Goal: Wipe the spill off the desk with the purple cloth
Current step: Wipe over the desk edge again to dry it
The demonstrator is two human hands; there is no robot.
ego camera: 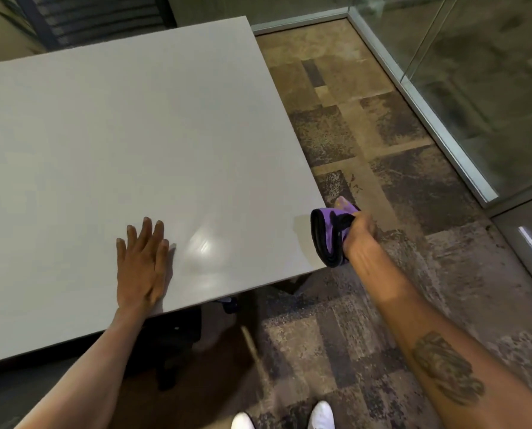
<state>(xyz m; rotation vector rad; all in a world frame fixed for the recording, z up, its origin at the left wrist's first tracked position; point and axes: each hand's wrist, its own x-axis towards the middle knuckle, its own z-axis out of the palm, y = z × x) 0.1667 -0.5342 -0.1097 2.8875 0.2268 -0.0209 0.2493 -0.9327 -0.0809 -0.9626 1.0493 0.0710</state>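
Note:
The grey desk fills the left and middle of the head view. My left hand lies flat on it near the front edge, fingers spread, holding nothing. My right hand is closed around the bunched purple cloth with a black border, at the desk's right front corner, partly over the edge. A faint shiny patch shows on the desk between the two hands; I cannot tell whether it is liquid or a light reflection.
Patterned brown carpet lies right of the desk. A glass partition with a metal base rail runs along the far right. A dark chair stands behind the desk. My white shoes show at the bottom.

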